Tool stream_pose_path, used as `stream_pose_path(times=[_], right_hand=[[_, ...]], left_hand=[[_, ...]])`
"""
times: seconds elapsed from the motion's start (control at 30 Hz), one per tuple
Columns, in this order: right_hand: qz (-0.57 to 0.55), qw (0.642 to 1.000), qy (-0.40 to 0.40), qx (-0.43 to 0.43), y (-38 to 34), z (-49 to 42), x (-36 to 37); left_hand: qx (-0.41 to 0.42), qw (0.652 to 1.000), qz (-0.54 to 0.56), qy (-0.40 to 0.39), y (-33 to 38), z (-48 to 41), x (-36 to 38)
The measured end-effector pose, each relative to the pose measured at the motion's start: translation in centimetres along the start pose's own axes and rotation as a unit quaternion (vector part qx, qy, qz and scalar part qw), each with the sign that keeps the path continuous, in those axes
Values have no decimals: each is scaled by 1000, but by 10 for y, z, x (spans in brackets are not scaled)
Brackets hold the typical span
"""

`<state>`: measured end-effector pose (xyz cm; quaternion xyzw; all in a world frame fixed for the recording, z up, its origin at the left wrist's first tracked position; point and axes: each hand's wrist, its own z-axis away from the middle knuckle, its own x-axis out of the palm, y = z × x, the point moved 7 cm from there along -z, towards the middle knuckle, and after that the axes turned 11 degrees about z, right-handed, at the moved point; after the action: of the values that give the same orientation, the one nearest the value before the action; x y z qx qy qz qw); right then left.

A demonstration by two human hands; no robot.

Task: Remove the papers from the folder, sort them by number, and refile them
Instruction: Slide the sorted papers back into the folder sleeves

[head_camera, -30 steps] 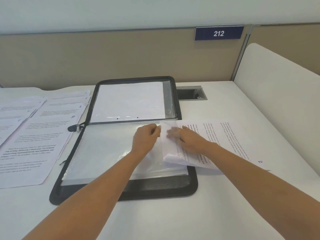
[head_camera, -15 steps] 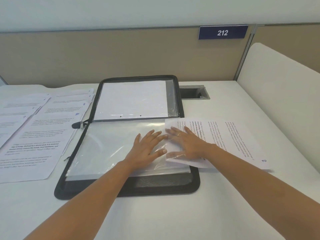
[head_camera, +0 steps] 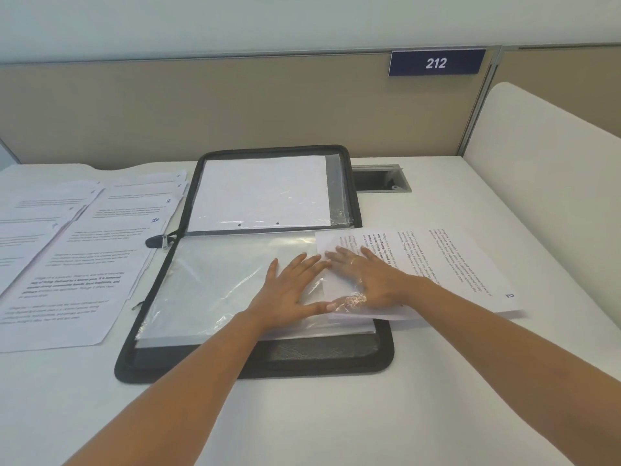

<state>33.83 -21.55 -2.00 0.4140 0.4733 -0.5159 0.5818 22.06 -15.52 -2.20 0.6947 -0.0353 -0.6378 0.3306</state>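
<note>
A black zip folder (head_camera: 258,366) lies open on the white desk, with clear plastic sleeves (head_camera: 215,280) in its near half and a sleeve holding a blank white sheet (head_camera: 262,193) in its far half. A printed page marked 2 (head_camera: 447,260) sticks out to the right, its left end tucked into the top sleeve. My left hand (head_camera: 289,290) lies flat on the sleeve with fingers spread. My right hand (head_camera: 366,274) presses flat on the page, partly under the sleeve's plastic.
Several numbered printed pages (head_camera: 84,250) are spread on the desk left of the folder. A cable port (head_camera: 381,178) is sunk into the desk behind the folder. A white side panel (head_camera: 544,156) and a beige partition with a 212 sign (head_camera: 437,62) border the desk.
Both hands went from curled at the sleeve's opening to flat with fingers spread. The page marked 2 now sits a little further into the sleeve.
</note>
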Motion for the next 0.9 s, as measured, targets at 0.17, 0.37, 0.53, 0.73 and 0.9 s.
stream_pose_path(times=[0.17,0.37,0.53,0.73,0.9], right_hand=[[11,999,-19,-25,-13,3,3],[16,1000,-2,-9,-17,-2,5],[-98,991,83,40,2,5,-7],[-122,986,87,78,12,14,2],[-282,940,135,138,14,5,1]], left_hand=[[-1,1000,-14,-14,0,0,1],[-1,1000,-16,-16,0,1,1],[0,1000,14,-12,0,1,0],[0,1000,-5,-23,-2,-1,3],[-10,998,-27,-52,-2,-2,6]])
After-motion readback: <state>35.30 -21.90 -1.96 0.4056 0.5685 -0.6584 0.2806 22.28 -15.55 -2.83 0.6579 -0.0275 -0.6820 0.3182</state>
